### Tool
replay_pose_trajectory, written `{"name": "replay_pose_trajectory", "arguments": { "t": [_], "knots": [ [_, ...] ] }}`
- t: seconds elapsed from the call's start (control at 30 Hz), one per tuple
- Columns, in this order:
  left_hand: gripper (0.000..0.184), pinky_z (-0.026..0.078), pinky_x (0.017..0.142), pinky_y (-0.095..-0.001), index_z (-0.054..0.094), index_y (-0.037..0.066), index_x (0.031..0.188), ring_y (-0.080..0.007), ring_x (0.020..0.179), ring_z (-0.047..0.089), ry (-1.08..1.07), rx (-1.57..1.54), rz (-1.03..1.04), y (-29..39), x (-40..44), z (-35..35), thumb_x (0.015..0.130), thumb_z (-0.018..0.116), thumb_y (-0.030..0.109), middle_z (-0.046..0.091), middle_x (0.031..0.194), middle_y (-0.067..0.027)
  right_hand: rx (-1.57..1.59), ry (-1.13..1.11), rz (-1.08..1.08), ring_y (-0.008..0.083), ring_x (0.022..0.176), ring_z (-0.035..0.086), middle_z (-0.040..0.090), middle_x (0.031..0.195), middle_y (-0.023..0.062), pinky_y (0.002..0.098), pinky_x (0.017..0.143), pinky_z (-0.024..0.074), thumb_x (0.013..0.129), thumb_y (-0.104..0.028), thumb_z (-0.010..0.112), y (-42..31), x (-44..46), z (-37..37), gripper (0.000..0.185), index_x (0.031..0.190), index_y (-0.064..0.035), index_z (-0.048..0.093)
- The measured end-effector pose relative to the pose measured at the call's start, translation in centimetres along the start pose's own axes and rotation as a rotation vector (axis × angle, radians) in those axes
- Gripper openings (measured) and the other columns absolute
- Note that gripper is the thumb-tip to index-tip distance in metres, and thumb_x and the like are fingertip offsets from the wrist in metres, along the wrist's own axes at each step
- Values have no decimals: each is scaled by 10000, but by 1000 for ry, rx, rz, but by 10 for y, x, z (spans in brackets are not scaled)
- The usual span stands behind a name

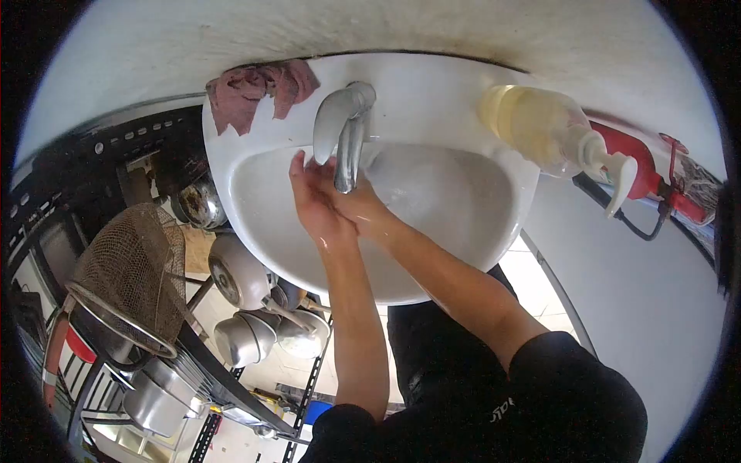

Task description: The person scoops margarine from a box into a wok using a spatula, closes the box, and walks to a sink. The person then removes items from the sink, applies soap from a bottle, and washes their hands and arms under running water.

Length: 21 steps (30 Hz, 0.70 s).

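My left hand [315, 207] and my right hand [361, 202] are pressed together, wet, under the chrome faucet [349, 143] over the white sink [455, 208]. At least one finger of my left hand stretches up, apart from the rest. The spout and the other hand hide most of my right hand's fingers, so its shape is unclear. No object shows in either hand. A pinkish cloth [241, 94] lies on the sink's back left rim. On the back right stands a clear pump bottle [532, 123] of yellowish liquid.
To the left, a rack holds a large wire-mesh strainer [123, 270] and a steel pot [158, 401]. Metal pans [235, 270] and bowls [245, 339] are below the sink's left side. Something red [629, 158] with a black hose is beyond the bottle. A wall runs behind the sink.
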<state>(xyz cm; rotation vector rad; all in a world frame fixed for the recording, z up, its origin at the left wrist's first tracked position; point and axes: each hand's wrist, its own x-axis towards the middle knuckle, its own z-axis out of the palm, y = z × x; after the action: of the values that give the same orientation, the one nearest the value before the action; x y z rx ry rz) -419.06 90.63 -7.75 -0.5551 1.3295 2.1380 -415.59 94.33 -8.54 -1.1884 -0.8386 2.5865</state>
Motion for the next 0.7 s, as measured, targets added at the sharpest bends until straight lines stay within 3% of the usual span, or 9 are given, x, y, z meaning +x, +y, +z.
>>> {"name": "replay_pose_trajectory", "arguments": {
  "t": [0.1,0.13,0.23,0.3,0.4,0.5,0.53,0.63,0.7],
  "knots": [
    [351,433,959,-391,495,41,1202,-246,1151,495,-196,645,426,-6,-39,5,968,478,303,506,1241,-136,-485,-78,-390,208,711,619,629,834,104,322,716,511,830,-219,665,-7,19,-14,267,1002,-30,590],
    [364,433,958,-397,486,27,1218,-252,1156,494,-192,657,392,-3,-44,0,971,471,293,501,1251,-137,-527,-189,-520,207,703,619,633,834,111,328,708,512,835,-215,657,-4,27,-23,245,976,-23,600],
    [390,438,948,-396,478,6,1239,-255,1153,500,-87,675,267,10,-57,-27,975,462,292,507,1245,-136,-603,-343,36,145,646,592,635,768,64,298,591,520,841,-144,613,-40,30,-40,179,967,-17,620],
    [395,449,932,-372,500,19,1215,-234,1123,514,38,653,181,15,-52,-50,973,473,331,540,1193,-130,-467,-400,231,116,604,554,584,714,27,263,499,468,843,-104,565,-53,18,-45,148,954,-25,622],
    [412,457,905,-381,499,24,1223,-238,1066,537,72,541,-12,12,-38,-68,976,452,350,546,1160,-116,-325,-434,290,48,504,365,445,618,-48,219,419,272,899,-313,556,-48,14,-45,266,906,-48,581],
    [411,453,901,-391,505,35,1219,-237,1010,557,-58,264,-158,-5,-26,-71,970,451,358,565,1100,-104,-422,-213,35,43,505,293,387,582,-69,229,429,176,898,-272,547,-57,7,-37,222,807,-70,541],
    [409,452,900,-395,508,39,1216,-237,990,563,-125,138,-204,-13,-24,-71,967,452,360,572,1077,-100,-487,-133,135,68,502,310,365,578,-69,250,436,225,857,-198,555,-70,-1,-36,160,758,-86,498],
    [408,448,903,-404,507,43,1216,-236,965,576,-201,31,-342,-24,-26,-36,960,456,356,582,1037,-105,-1006,-98,-84,113,552,368,424,661,-32,285,491,290,793,-102,574,-92,-35,-56,130,745,-65,459],
    [375,458,888,-398,530,41,1175,-228,947,586,-261,-84,-345,-34,-37,-13,963,451,341,592,1010,-101,-1314,-317,-457,152,675,444,471,774,19,289,599,358,747,-48,586,-116,-66,-74,131,787,-48,461]
  ]
}}
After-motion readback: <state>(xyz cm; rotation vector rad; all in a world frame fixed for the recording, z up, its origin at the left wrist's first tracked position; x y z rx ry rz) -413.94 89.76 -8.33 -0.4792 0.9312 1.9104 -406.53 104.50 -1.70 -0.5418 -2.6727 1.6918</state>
